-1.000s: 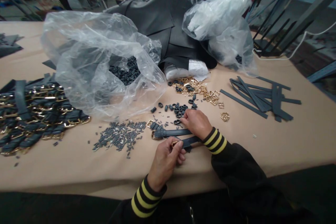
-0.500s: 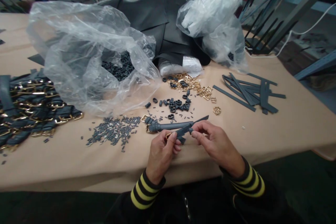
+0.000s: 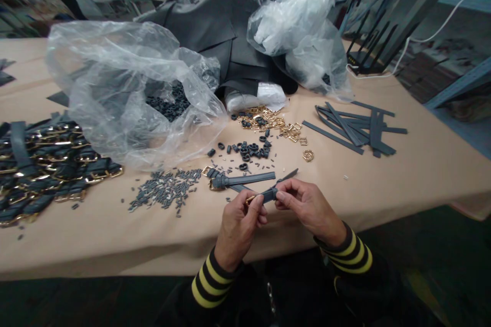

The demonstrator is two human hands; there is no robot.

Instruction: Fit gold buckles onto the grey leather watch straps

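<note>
Both hands hold one dark grey strap [image 3: 268, 194] with a gold buckle just above the table's near edge. My left hand [image 3: 240, 227] pinches the buckle end. My right hand [image 3: 307, 207] pinches the strap's other part, where a small dark loop sits on it; the strap's pointed tip sticks up to the right. Just behind the hands lie finished straps with gold buckles [image 3: 230, 181]. Loose dark loops [image 3: 251, 150] and gold buckles [image 3: 274, 122] are scattered further back.
A heap of small grey pieces [image 3: 164, 194] lies left of the hands. A clear plastic bag [image 3: 130, 92] holds more loops. A pile of buckled straps [image 3: 49, 163] sits at far left, plain grey strips [image 3: 353, 127] at right, dark fabric [image 3: 222, 30] behind.
My right hand left the loose loops and came back to the strap, which both hands lifted off the table. The camera view shifted slightly.
</note>
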